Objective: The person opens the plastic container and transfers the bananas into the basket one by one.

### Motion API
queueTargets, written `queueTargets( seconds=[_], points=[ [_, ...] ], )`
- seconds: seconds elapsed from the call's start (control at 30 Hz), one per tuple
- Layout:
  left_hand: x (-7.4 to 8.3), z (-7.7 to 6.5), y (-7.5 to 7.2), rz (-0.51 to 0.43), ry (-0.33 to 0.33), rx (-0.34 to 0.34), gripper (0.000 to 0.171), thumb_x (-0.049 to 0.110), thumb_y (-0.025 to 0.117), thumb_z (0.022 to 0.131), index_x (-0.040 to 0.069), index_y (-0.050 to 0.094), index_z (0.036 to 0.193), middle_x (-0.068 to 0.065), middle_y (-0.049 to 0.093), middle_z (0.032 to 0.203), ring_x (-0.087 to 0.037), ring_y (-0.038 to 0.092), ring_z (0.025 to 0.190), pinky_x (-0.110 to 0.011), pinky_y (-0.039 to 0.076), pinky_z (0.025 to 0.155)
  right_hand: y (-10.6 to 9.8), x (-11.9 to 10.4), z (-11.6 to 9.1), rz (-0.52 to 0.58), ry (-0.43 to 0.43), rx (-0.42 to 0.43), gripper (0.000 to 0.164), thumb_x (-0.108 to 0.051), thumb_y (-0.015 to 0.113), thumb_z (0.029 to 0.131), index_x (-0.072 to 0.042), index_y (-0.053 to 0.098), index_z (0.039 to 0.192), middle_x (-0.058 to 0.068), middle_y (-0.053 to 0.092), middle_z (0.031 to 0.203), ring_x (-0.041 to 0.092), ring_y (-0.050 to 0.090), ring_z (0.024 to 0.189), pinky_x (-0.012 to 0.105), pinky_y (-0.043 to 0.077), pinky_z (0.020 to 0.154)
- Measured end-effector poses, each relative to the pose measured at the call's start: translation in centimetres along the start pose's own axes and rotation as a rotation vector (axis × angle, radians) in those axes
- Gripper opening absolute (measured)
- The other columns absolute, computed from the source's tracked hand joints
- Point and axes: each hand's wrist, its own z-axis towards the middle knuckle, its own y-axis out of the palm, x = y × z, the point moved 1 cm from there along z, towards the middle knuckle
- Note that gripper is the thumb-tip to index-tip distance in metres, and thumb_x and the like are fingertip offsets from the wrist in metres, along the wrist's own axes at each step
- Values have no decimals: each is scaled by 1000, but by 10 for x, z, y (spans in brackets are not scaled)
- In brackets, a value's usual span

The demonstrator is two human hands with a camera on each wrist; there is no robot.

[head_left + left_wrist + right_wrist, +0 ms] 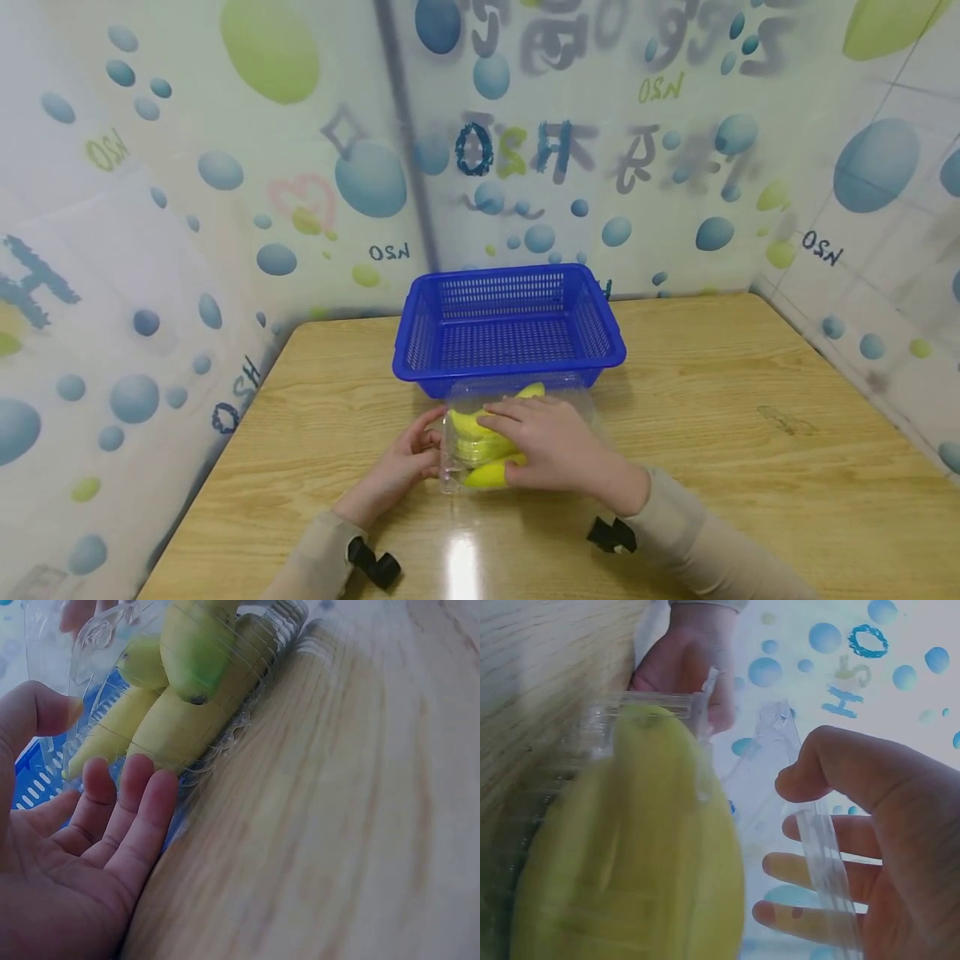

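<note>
A clear plastic clamshell box (450, 482) with yellow bananas (487, 475) inside lies on the wooden table, right in front of the blue basket (510, 371). My left hand (408, 458) is at the box's left end; in the left wrist view its loosely bent fingers (146, 817) are by the lower edge and the thumb is beside the raised lid. From the right, my right hand (558, 442) reaches over the box with fingers spread above the bananas. In the right wrist view, the lid's edge (825, 862) crosses these straight fingers (787, 866).
The blue mesh basket stands close behind the box, near the back of the table (735, 392). A patterned curtain (300, 150) surrounds the table at the back and both sides. Black straps (375, 567) hang at both wrists.
</note>
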Motion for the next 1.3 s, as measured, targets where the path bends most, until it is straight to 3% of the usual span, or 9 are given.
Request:
queueTargets(
  seconds=[0.13, 0.27, 0.53, 0.9, 1.03, 1.3],
  points=[
    [2, -1, 1, 12, -31, 11, 78, -8, 49, 82, 0, 14, 151, -13, 51, 104, -13, 58, 81, -26, 54, 72, -7, 2, -1, 34, 39, -38, 60, -34, 68, 76, -16, 58, 133, 3, 58, 133, 24, 56, 119, 45, 48, 93],
    [4, -2, 2, 9, -40, 15, 78, -7, 51, 81, 0, 15, 150, -12, 51, 101, -13, 58, 79, -26, 53, 71, -13, 4, -3, 45, 71, -16, 58, -35, 69, 77, -18, 60, 132, 1, 60, 130, 22, 58, 116, 45, 48, 91],
    [4, -2, 3, 6, 16, -30, 75, -10, 48, 79, -6, 16, 147, -7, 52, 94, -12, 57, 77, -24, 52, 68, -24, 12, -7, 55, 71, 97, 46, -41, 68, 82, -16, 67, 121, -1, 68, 116, 18, 65, 102, 40, 53, 80],
    [4, -4, 4, 31, 46, -63, 70, -10, 49, 80, -5, 24, 145, -7, 53, 90, -12, 56, 75, -23, 51, 68, -41, 23, -12, 41, 98, 114, 45, -49, 69, 84, -14, 71, 112, 0, 71, 106, 18, 68, 92, 39, 54, 75],
    [6, -6, 4, 69, 52, -63, 66, -9, 50, 79, -6, 29, 141, -7, 53, 90, -13, 56, 76, -23, 50, 69, -44, 25, -12, 22, 108, 118, 47, -52, 70, 82, -14, 73, 108, -1, 72, 102, 16, 69, 86, 36, 54, 71],
    [13, -2, 2, 230, 3, -40, 65, -4, 56, 79, -3, 34, 140, -9, 54, 93, -15, 55, 80, -24, 51, 71, -50, 34, -12, 10, 135, 63, 50, -57, 66, 83, -13, 74, 104, 0, 72, 97, 15, 68, 79, 29, 53, 64]
  ],
)
